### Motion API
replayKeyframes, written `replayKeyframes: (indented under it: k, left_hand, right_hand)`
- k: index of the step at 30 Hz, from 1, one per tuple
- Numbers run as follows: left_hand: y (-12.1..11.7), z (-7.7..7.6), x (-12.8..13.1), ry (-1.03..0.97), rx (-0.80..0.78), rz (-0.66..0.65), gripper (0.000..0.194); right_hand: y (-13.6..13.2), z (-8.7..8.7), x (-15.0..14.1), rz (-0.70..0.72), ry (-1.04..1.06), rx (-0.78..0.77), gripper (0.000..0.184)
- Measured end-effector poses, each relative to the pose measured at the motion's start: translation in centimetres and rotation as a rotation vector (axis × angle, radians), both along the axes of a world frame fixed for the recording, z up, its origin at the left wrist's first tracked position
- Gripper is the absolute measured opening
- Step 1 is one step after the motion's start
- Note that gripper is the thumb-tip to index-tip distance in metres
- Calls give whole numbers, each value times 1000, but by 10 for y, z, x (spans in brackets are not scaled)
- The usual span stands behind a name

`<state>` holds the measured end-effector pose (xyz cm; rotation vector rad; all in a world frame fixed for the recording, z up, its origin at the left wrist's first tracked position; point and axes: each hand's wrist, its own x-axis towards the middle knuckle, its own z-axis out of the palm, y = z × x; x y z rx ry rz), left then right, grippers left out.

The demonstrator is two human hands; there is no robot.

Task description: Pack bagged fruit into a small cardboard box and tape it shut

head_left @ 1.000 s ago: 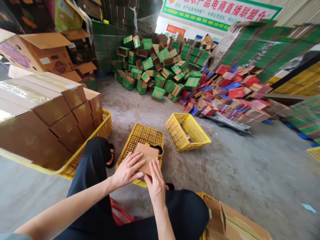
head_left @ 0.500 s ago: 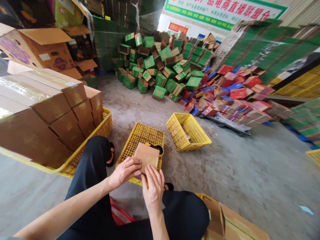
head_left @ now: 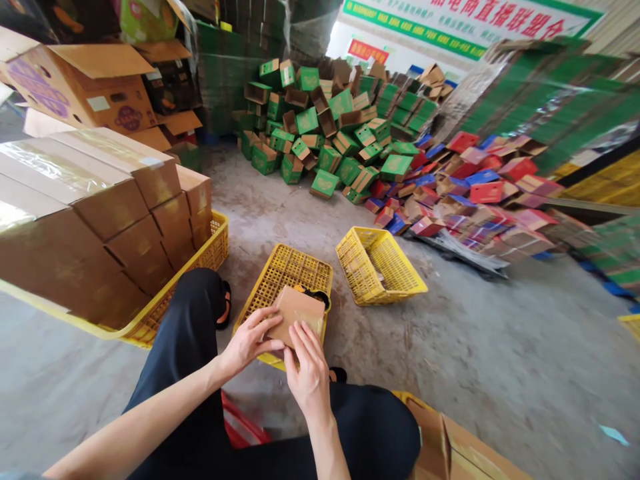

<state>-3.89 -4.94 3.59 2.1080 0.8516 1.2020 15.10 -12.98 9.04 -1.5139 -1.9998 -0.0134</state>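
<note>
A small brown cardboard box [head_left: 303,308] with shiny tape on its top rests on an upturned yellow crate [head_left: 280,263] between my knees. My left hand [head_left: 254,339] grips the box's near left edge, its fingers bent over the top and the thumb at the near side. Stretched flat, the fingers of my right hand [head_left: 307,360] lie on the taped right part of the top. Just behind the box, a black and yellow tape dispenser [head_left: 320,297] is partly hidden by it.
On my left, a large yellow crate [head_left: 220,243] holds stacked cardboard boxes [head_left: 130,200]. Ahead stands a smaller yellow basket [head_left: 383,267]. Heaps of green boxes [head_left: 325,183] and red and blue boxes [head_left: 485,193] lie beyond. More cardboard [head_left: 475,447] is beside my right knee.
The view has shifted slightly. My left hand's fingers are spread a little more along the box edge. My right hand's fingers stay on the box top.
</note>
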Motion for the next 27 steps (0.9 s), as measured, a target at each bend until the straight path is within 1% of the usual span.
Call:
replayKeyframes:
  k: [4, 8, 14, 18, 23, 25, 27]
  left_hand:
    - [-1, -3, 3, -49, 20, 10, 45]
    - [-1, -2, 3, -31, 41, 8, 39]
    - [1, -1, 3, -19, 65, -12, 38]
    - [-2, -3, 5, 6, 73, -2, 39]
    - [-4, -8, 5, -12, 125, 18, 36]
    - [-4, -10, 4, -14, 129, 14, 35]
    - [-4, -12, 4, -9, 129, 5, 35]
  right_hand:
    - [2, 12, 2, 84, -25, -84, 55]
    - [14, 20, -2, 125, -57, -131, 56]
    - [30, 23, -10, 78, -56, -168, 50]
    - [41, 24, -15, 32, -68, -204, 50]
    - [59, 28, -22, 76, -85, -294, 57]
    - [58, 31, -22, 112, -103, -328, 59]
    - [50, 32, -21, 140, -122, -341, 60]
